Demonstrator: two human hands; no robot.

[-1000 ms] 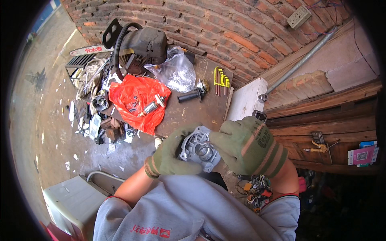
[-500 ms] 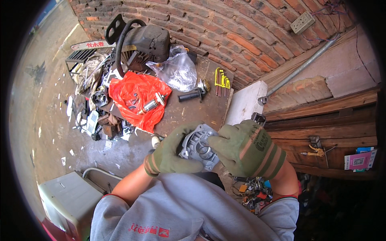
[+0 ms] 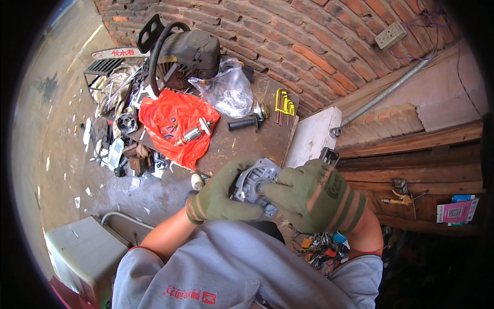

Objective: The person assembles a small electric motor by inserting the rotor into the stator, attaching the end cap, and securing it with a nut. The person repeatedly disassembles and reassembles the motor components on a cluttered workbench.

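Note:
A silver cast-metal housing [image 3: 256,181] with ribs and a round central bore is held in front of my chest. My left hand [image 3: 222,191], in a green work glove, wraps round its left side, thumb below and fingers above. My right hand [image 3: 307,195], gloved alike with tan bands at the cuff, is closed, its fingertips against the bore. Whether these fingers pinch a small part is hidden. Beyond the hands, a motor armature [image 3: 192,134] lies on a red plastic bag [image 3: 170,110] on the workbench [image 3: 242,147].
A chainsaw [image 3: 193,54] stands at the back by the brick wall. Near it are a clear bag [image 3: 229,92], a black side handle [image 3: 242,124] and a yellow-held hex key set [image 3: 284,105]. Scrap [image 3: 136,154] lies left, a white cabinet [image 3: 85,252] lower left.
The right hand's fingertips have shifted slightly left and down over the bore. The housing has tilted a little in the left hand's grip.

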